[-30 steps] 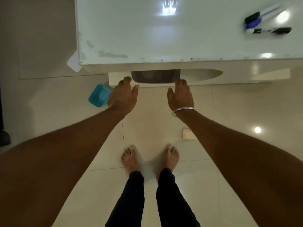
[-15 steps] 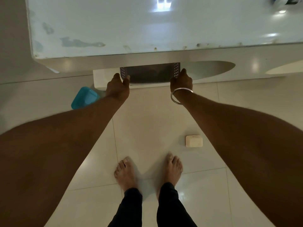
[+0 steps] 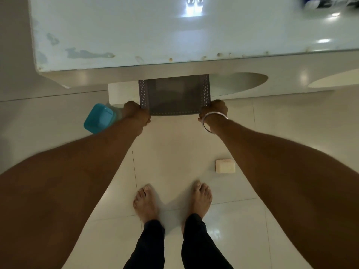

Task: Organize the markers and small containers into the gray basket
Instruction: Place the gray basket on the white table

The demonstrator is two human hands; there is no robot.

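Observation:
The gray perforated basket (image 3: 174, 94) sits on a low shelf under the white table, its near half sticking out past the table edge. My left hand (image 3: 136, 112) grips its near left corner and my right hand (image 3: 213, 110) grips its near right corner. The basket's far part is hidden under the tabletop. Markers (image 3: 326, 3) lie blurred at the table's far right, cut off by the frame's top edge. A teal container (image 3: 98, 118) stands on the floor just left of my left hand.
The white table (image 3: 174, 32) fills the upper frame, its front edge chipped. A cream soap-like block (image 3: 225, 166) lies on the tiled floor near my right forearm. My bare feet stand below on the tiles.
Both hands reached the basket, closed on its near corners and drew it outward from under the table. The camera shifted, pushing the markers toward the top right corner.

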